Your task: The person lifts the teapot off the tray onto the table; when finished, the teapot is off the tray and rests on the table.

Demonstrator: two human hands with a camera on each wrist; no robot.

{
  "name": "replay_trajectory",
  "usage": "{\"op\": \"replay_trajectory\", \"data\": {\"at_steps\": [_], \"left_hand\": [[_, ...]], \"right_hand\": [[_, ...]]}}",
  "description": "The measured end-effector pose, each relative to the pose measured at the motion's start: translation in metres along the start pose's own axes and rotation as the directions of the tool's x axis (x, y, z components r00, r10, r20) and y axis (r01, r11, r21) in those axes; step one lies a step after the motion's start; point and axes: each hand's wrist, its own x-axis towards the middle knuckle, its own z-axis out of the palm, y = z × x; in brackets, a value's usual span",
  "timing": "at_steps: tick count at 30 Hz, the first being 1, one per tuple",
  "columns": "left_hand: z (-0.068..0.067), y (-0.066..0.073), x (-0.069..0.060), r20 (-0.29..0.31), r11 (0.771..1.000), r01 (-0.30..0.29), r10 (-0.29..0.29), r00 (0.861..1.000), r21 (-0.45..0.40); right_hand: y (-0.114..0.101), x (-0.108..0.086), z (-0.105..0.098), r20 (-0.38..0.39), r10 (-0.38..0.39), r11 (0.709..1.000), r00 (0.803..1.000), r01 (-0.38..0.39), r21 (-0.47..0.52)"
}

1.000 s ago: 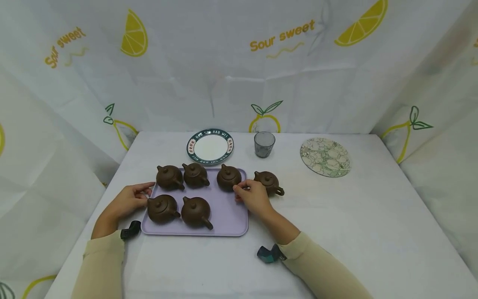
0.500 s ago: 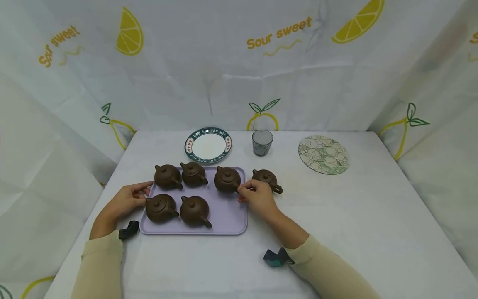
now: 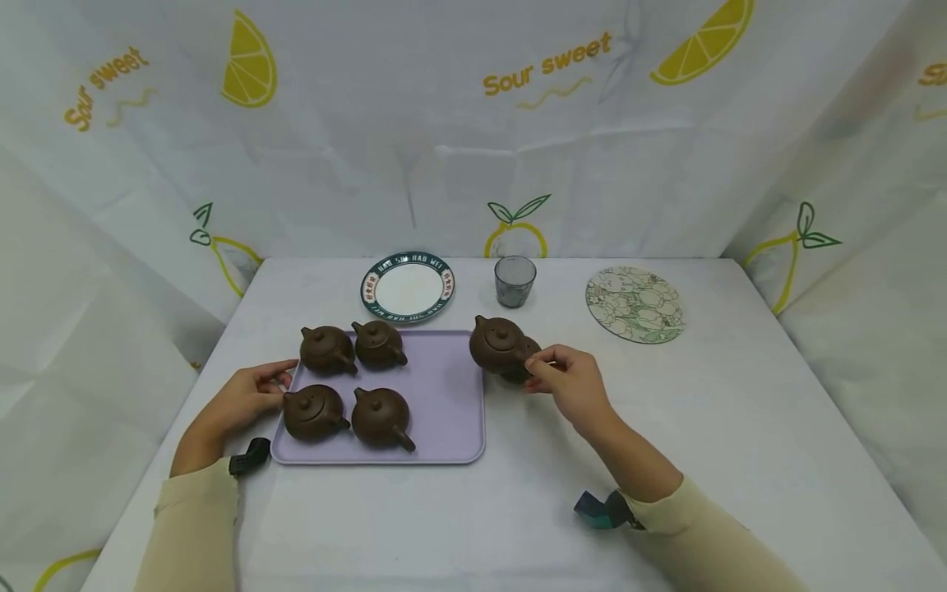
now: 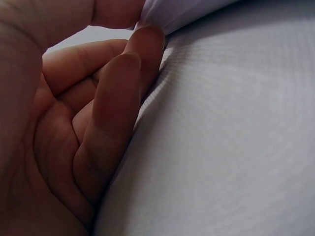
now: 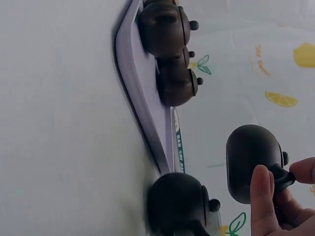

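Note:
My right hand (image 3: 580, 386) pinches the handle of a brown teapot (image 3: 494, 344), held up just beyond the right edge of the lilac tray (image 3: 447, 411). In the right wrist view this teapot (image 5: 248, 152) hangs off the table, thumb and fingers on its handle. Behind it in the head view, another brown teapot (image 3: 527, 374) is mostly hidden. My left hand (image 3: 240, 403) holds the tray's left rim; in the left wrist view its fingertips meet the lilac edge (image 4: 184, 12). Several similar teapots (image 3: 381, 417) sit on the tray's left and middle.
Behind the tray lies a green-rimmed plate (image 3: 408, 288). A grey glass (image 3: 515, 281) stands to its right, and a round floral mat (image 3: 636, 304) lies farther right. White printed cloth (image 3: 414, 164) hangs around the table (image 3: 703, 411).
My right hand has taken the teapot from the tray's upper right, lifted it and carried it rightward past the rim. The left hand has stayed at the tray's left side.

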Motion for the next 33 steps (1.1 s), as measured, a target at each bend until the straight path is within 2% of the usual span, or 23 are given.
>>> {"op": "replay_trajectory", "data": {"at_steps": [12, 17, 22, 33], "left_hand": [[0.001, 0.0, -0.003, -0.012, 1.0, 0.005, -0.005, 1.0, -0.002], [0.001, -0.001, 0.001, -0.009, 1.0, -0.008, 0.008, 1.0, 0.005], [0.002, -0.003, 0.001, -0.012, 1.0, -0.019, 0.019, 1.0, 0.004], [0.003, -0.004, 0.001, -0.023, 0.999, -0.043, 0.043, 0.999, -0.008]], "right_hand": [[0.005, -0.006, -0.068, -0.088, -0.023, 0.995, 0.996, 0.014, -0.1], [0.022, -0.002, -0.092, -0.097, 0.031, 0.994, 0.995, -0.041, -0.102], [0.038, 0.0, -0.104, -0.084, 0.109, 0.99, 0.99, -0.116, -0.079], [0.054, 0.009, -0.108, -0.065, 0.125, 0.981, 0.99, -0.133, -0.139]]}}
